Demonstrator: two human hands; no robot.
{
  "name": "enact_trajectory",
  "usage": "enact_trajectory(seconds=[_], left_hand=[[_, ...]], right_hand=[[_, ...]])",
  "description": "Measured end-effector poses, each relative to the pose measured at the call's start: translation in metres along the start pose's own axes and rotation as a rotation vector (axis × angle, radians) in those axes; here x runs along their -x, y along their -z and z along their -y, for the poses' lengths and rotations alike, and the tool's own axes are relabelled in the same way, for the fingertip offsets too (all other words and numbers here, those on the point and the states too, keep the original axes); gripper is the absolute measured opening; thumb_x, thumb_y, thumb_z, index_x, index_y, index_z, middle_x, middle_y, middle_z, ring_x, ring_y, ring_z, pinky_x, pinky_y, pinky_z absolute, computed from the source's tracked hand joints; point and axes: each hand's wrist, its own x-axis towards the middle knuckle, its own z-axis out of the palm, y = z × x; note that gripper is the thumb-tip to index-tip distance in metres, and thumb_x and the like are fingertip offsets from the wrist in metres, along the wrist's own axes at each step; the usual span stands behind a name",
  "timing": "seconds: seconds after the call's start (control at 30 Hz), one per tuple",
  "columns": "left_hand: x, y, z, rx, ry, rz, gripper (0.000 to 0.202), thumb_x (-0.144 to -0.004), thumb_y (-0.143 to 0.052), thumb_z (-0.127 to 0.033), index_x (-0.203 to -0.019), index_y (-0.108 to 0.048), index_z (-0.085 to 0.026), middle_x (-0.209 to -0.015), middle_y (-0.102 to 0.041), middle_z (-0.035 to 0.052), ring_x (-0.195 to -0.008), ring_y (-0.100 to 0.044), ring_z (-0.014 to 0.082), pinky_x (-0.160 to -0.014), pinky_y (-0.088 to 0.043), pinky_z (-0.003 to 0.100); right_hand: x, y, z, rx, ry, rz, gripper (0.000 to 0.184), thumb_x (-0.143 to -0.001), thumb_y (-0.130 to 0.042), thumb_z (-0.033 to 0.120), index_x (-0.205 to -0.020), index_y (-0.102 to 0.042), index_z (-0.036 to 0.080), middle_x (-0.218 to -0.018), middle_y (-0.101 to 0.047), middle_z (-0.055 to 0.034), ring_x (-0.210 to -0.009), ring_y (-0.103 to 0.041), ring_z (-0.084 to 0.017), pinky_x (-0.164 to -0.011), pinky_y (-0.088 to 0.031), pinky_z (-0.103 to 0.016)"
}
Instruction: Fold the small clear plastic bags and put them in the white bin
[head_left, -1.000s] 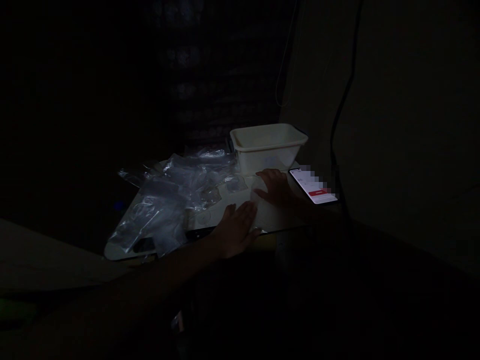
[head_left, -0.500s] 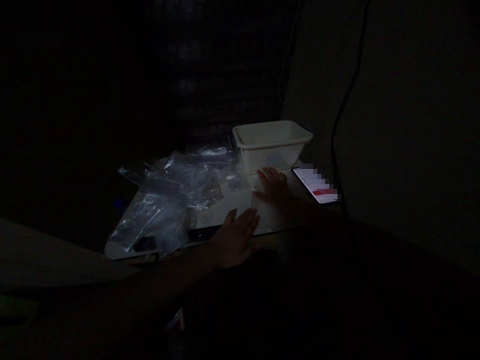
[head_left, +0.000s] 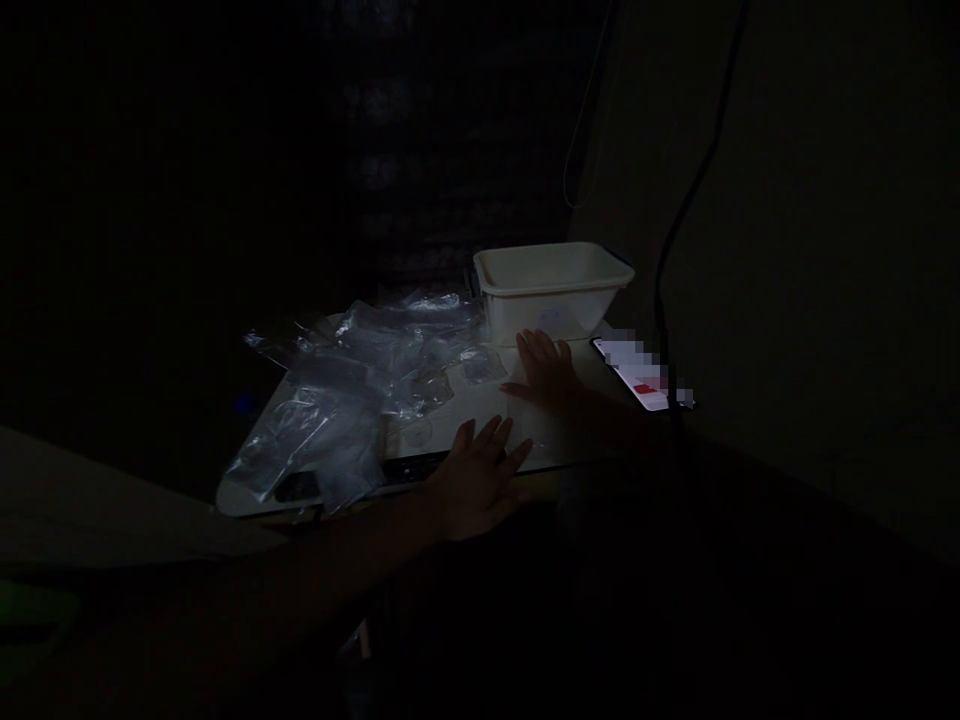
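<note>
Deep shadow swallows most of the room, and only the counter (head_left: 461,412) and what lies on it come through with any clarity. The left hand (head_left: 480,485) is at the counter's near edge, fingers spread wide with nothing visible in its grip; its palm side is hidden, so whether it presses on the surface cannot be told. The right hand (head_left: 546,368) is further in, just in front of the white tub (head_left: 551,310), fingers also fanned out, its wrist fading into darkness. A thin clear sheet (head_left: 525,415) seems to lie beneath and beside it, though only a faint edge shows and the rest is covered or too dim. Clear plastic bags (head_left: 337,400) lie in a crumpled, overlapping heap to the left of both hands; glare and folds make them impossible to count, and they hide much of the counter there. The tub's floor is out of sight behind its front wall. To the right, a lit phone (head_left: 619,365) is partly masked by pixelated blocks, its text unreadable. A dark cable (head_left: 697,185) hangs beside the wall, its top cut off by the frame.
</note>
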Motion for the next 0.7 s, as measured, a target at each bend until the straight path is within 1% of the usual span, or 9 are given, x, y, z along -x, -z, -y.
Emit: enact_trajectory(seconds=[0.13, 0.23, 0.3, 0.37, 0.5, 0.6, 0.7], left_hand=[[0.0, 0.0, -0.004, 0.024, 0.019, 0.014, 0.058, -0.082, -0.014, -0.049, -0.13, -0.018, -0.017, -0.135, -0.017, 0.019, -0.125, -0.009, 0.0296, -0.094, -0.011, 0.051], [0.0, 0.0, -0.01, 0.037, 0.058, 0.017, 0.058, -0.083, -0.012, -0.048, -0.13, -0.018, -0.016, -0.135, -0.016, 0.0197, -0.125, -0.009, 0.029, -0.095, -0.011, 0.05], [0.0, 0.0, -0.015, 0.041, 0.079, 0.013, 0.057, -0.083, -0.01, -0.047, -0.13, -0.019, -0.016, -0.135, -0.017, 0.0195, -0.125, -0.009, 0.0287, -0.095, -0.011, 0.049], [0.0, 0.0, -0.02, 0.042, 0.095, 0.007, 0.056, -0.083, -0.009, -0.046, -0.13, -0.02, -0.017, -0.135, -0.019, 0.019, -0.125, -0.01, 0.0285, -0.095, -0.011, 0.049], [-0.001, 0.002, -0.029, 0.035, 0.119, 0.013, 0.057, -0.083, -0.008, -0.047, -0.13, -0.02, -0.017, -0.134, -0.021, 0.0184, -0.125, -0.01, 0.0291, -0.094, -0.01, 0.05], [-0.001, 0.002, -0.032, 0.045, 0.133, 0.028, 0.058, -0.083, -0.009, -0.048, -0.131, -0.019, -0.017, -0.135, -0.02, 0.0183, -0.125, -0.009, 0.0298, -0.094, -0.011, 0.05], [-0.001, 0.002, -0.032, 0.076, 0.131, 0.039, 0.058, -0.083, -0.008, -0.048, -0.131, -0.019, -0.017, -0.135, -0.019, 0.0187, -0.125, -0.007, 0.0295, -0.095, -0.011, 0.05]], right_hand=[[-0.006, 0.004, -0.005, -0.014, -0.015, -0.044, 0.059, -0.075, -0.034, 0.053, -0.118, -0.039, 0.012, -0.111, -0.048, -0.0151, -0.098, -0.038, -0.027, -0.078, -0.024, -0.039], [-0.004, 0.006, -0.011, -0.018, -0.072, -0.098, 0.052, -0.077, -0.034, 0.049, -0.115, -0.042, 0.013, -0.106, -0.05, -0.0132, -0.094, -0.039, -0.026, -0.077, -0.025, -0.037], [0.002, 0.006, -0.013, -0.015, -0.093, -0.106, 0.056, -0.077, -0.032, 0.051, -0.117, -0.041, 0.013, -0.108, -0.049, -0.0133, -0.096, -0.039, -0.026, -0.078, -0.025, -0.037], [0.01, 0.005, -0.011, -0.011, -0.07, -0.084, 0.063, -0.076, -0.03, 0.055, -0.12, -0.037, 0.011, -0.113, -0.047, -0.0144, -0.1, -0.037, -0.027, -0.08, -0.024, -0.038], [0.02, -0.001, -0.002, 0.011, -0.012, -0.031, 0.074, -0.073, -0.026, 0.061, -0.124, -0.031, 0.008, -0.125, -0.036, -0.0177, -0.112, -0.027, -0.029, -0.086, -0.019, -0.042], [0.019, -0.007, -0.001, 0.031, -0.027, 0.0, 0.074, -0.073, -0.024, 0.061, -0.123, -0.032, 0.007, -0.127, -0.034, -0.0182, -0.114, -0.025, -0.029, -0.087, -0.018, -0.044], [0.014, -0.008, -0.009, 0.062, -0.067, 0.009, 0.07, -0.075, -0.025, 0.059, -0.12, -0.036, 0.006, -0.122, -0.04, -0.0187, -0.109, -0.031, -0.029, -0.085, -0.021, -0.042]])
